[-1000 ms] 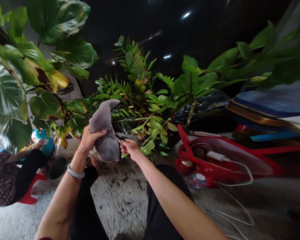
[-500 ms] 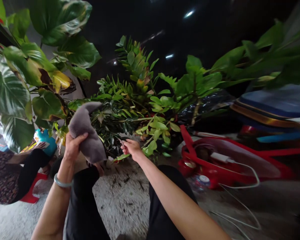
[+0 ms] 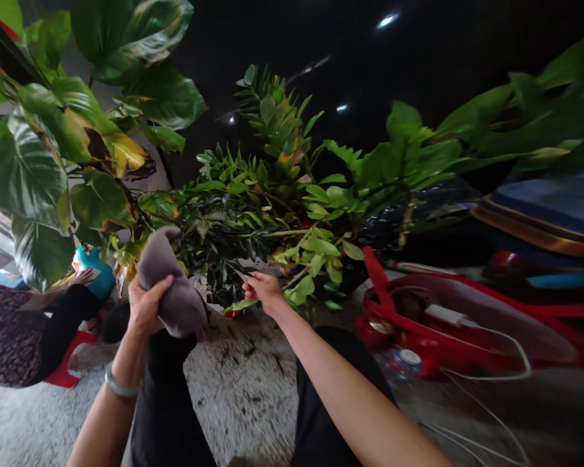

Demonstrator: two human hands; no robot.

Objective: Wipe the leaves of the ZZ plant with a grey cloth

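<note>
A grey cloth (image 3: 168,285) is gripped in the left hand (image 3: 143,305), fingers closed around its lower part, and is held up beside the dark foliage of a potted plant (image 3: 243,214). A leaf (image 3: 239,303) at the plant's lower edge is pinched by the fingertips of the right hand (image 3: 267,292). A red fan (image 3: 418,318) is seen lying on the floor (image 3: 243,395) to the right. Another person's sleeve (image 3: 61,321) is visible at the left.
</note>
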